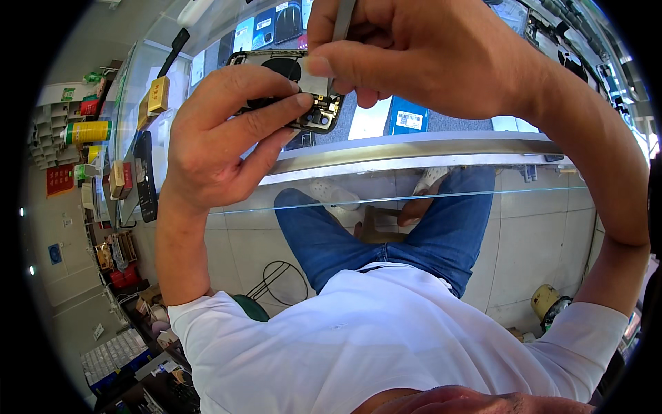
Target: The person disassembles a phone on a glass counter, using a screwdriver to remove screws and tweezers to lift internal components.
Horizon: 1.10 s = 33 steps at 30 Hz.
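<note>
An opened phone, its inner parts bare, is held over the glass counter at the upper middle. My left hand is closed on it from the left, with fingertips lying across its inside. A round black patch and a pale rectangular piece show there, with small camera parts at its lower right corner. My right hand comes in from the right, closed on grey metal tweezers. The tool's lower end points down at the pale piece, and my right thumb covers part of it.
The glass counter has a metal front rail. Under its glass lie several phones and a blue box with a white label. To the left stand a small gold box, a yellow can and a long black object.
</note>
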Available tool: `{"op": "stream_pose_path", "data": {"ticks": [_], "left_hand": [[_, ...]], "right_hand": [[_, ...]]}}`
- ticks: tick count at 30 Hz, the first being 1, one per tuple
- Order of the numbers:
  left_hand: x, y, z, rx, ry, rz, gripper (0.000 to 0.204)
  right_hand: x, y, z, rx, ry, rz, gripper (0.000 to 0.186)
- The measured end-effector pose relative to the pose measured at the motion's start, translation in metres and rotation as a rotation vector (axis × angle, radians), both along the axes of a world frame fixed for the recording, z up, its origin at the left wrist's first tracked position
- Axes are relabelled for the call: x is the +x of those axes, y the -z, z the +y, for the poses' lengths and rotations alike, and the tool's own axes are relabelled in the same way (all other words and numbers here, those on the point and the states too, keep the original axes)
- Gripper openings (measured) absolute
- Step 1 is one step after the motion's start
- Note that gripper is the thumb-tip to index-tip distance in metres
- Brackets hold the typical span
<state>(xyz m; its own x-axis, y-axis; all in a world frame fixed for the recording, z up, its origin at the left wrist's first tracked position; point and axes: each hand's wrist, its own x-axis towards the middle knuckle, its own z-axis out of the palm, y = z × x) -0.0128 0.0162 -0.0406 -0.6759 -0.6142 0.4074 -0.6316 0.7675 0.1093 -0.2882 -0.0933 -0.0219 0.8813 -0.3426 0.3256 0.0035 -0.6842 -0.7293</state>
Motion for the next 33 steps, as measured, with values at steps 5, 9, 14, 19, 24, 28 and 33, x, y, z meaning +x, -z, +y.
{"op": "stream_pose_path", "data": {"ticks": [5, 9, 14, 19, 24, 28, 33], "left_hand": [[-0.002, 0.001, -0.001, -0.004, 0.001, 0.008, 0.04], [-0.002, 0.002, 0.0, 0.001, -0.005, 0.019, 0.04], [-0.001, 0.002, 0.0, 0.002, -0.006, 0.025, 0.039], [-0.001, 0.001, -0.001, 0.003, 0.003, 0.017, 0.04], [0.0, 0.001, -0.001, 0.004, -0.001, 0.004, 0.04], [0.0, 0.0, -0.002, -0.004, 0.008, 0.006, 0.041], [0.0, 0.0, -0.001, 0.0, 0.016, -0.008, 0.04]], "right_hand": [[0.003, 0.014, 0.004, -0.235, 0.059, -0.135, 0.03], [0.004, 0.015, 0.001, -0.284, 0.035, -0.163, 0.031], [0.001, -0.005, -0.01, -0.076, -0.093, -0.059, 0.031], [0.001, 0.002, -0.001, -0.115, 0.001, -0.041, 0.029], [0.003, 0.017, 0.006, -0.002, 0.087, -0.115, 0.024], [0.002, 0.016, 0.007, -0.12, 0.088, -0.125, 0.023], [0.003, 0.016, 0.008, -0.143, 0.08, -0.131, 0.024]]}}
